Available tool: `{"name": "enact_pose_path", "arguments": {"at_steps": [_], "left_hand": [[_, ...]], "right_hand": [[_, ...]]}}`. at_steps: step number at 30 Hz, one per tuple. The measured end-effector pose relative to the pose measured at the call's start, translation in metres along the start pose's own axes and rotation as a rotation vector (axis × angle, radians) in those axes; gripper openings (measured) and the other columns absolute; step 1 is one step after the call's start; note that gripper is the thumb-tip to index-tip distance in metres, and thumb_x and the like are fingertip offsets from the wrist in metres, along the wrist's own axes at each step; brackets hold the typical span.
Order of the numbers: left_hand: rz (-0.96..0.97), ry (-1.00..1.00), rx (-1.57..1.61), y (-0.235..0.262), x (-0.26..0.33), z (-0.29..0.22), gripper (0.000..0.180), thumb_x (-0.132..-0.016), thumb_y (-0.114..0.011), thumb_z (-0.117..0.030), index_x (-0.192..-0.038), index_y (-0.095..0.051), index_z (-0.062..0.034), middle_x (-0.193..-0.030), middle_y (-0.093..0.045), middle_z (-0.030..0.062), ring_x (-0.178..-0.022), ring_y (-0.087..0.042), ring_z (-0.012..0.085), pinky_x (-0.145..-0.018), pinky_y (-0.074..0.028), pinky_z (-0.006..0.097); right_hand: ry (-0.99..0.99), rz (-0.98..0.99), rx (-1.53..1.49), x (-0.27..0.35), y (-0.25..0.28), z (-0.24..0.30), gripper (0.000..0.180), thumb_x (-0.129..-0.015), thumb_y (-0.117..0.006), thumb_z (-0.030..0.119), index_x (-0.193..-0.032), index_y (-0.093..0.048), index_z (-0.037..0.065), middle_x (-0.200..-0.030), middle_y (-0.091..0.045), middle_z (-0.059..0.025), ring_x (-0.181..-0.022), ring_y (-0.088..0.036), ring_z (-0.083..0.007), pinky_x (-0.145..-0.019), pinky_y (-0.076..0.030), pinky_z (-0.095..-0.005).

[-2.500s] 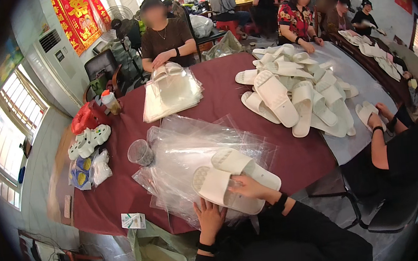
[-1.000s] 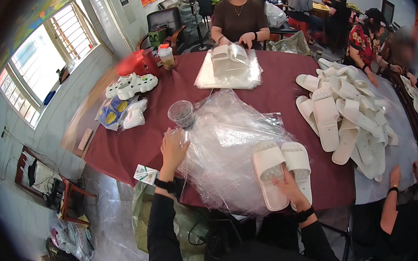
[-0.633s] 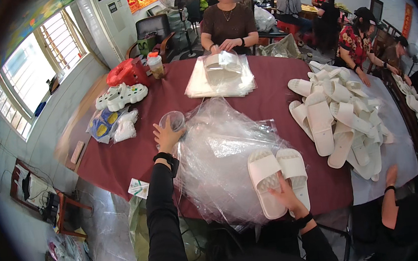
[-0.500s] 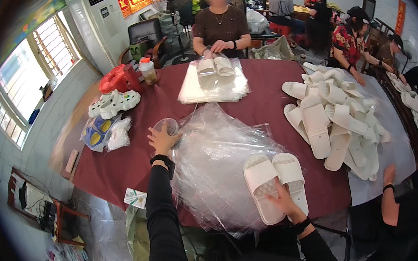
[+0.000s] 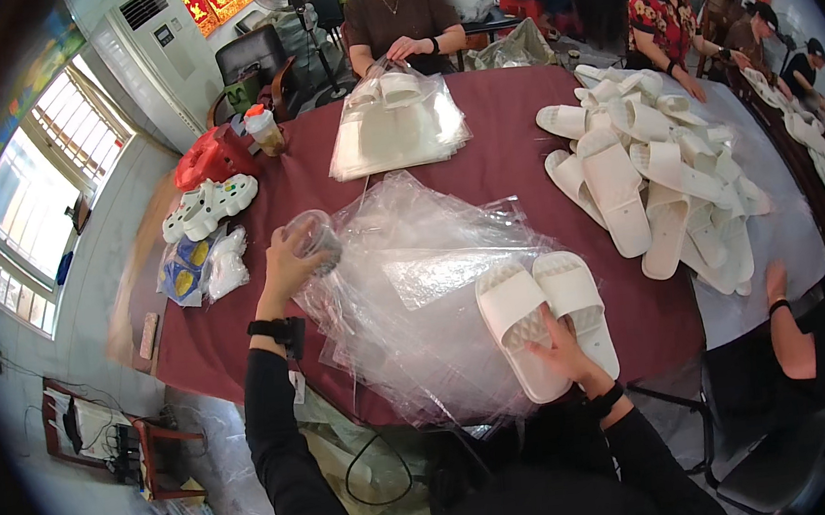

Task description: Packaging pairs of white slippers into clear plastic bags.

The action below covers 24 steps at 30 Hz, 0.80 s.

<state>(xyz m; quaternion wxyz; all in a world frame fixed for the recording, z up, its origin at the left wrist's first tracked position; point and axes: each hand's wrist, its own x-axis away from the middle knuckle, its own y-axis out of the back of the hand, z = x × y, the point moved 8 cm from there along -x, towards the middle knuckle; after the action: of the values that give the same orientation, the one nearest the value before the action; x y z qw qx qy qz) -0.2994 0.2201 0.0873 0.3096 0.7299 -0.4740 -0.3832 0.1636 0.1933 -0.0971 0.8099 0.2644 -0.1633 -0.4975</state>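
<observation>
My left hand (image 5: 286, 262) is closed around a small round clear plastic tub (image 5: 313, 239), held tilted at the left edge of a heap of clear plastic bags (image 5: 418, 316). Toward the right edge of this heap lies a pair of white slide slippers (image 5: 517, 332), side by side with their toes pointing away from me. My right hand (image 5: 563, 354) grips them at the inner sides, its thumb over the left footbed and its fingers partly hidden between the two. At the far right of the dark red tablecloth (image 5: 481, 142) rises a large pile of white slippers (image 5: 659, 189).
Across the table, a person holds bagged slippers (image 5: 394, 88) above stacked clear bags (image 5: 392, 150). On the left stand a lidded drink cup (image 5: 264, 131), a red bag (image 5: 212, 158), a white clog (image 5: 209, 208) and small packets (image 5: 190, 269). Another person's arm (image 5: 787, 331) reaches in at right.
My left hand, earlier spread at the tub, has wrapped around it and tilted it. My right hand stays on the slippers. The whole view has shifted with my head.
</observation>
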Motion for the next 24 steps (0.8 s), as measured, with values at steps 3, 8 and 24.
{"name": "enact_pose_path", "arguments": {"at_steps": [3,8,24], "left_hand": [[0.199,-0.133,0.181,-0.011,0.024,-0.025,0.068,-0.062,-0.081,-0.033,-0.125,-0.059,-0.0202,-0.131,-0.044,0.0248,-0.124,-0.043,0.0374,-0.101,-0.037,0.045],[0.425,-0.217,0.060,-0.064,0.049,-0.072,0.071,-0.063,-0.081,-0.033,-0.128,-0.056,-0.0272,-0.137,-0.037,0.0285,-0.126,-0.039,0.0435,-0.102,-0.036,0.046],[-0.060,-0.162,-0.084,-0.146,-0.039,-0.091,0.068,-0.067,-0.077,-0.040,-0.129,-0.055,-0.0237,-0.136,-0.033,0.0324,-0.123,-0.035,0.0468,-0.102,-0.032,0.048]], "right_hand": [[-0.008,0.006,-0.044,-0.002,-0.001,0.014,0.084,-0.084,-0.062,0.036,-0.145,-0.019,-0.004,-0.139,-0.035,-0.0282,-0.135,-0.023,-0.0404,-0.113,-0.003,-0.0470],[0.071,-0.019,-0.062,-0.001,-0.001,0.012,0.083,-0.084,-0.063,0.035,-0.145,-0.020,-0.002,-0.135,-0.040,-0.0285,-0.134,-0.026,-0.0396,-0.113,-0.005,-0.0455],[0.142,-0.086,0.055,-0.002,-0.002,0.017,0.083,-0.083,-0.061,0.038,-0.145,-0.020,0.000,-0.100,-0.053,-0.0203,-0.086,-0.054,-0.0241,-0.110,-0.012,-0.0441]]}}
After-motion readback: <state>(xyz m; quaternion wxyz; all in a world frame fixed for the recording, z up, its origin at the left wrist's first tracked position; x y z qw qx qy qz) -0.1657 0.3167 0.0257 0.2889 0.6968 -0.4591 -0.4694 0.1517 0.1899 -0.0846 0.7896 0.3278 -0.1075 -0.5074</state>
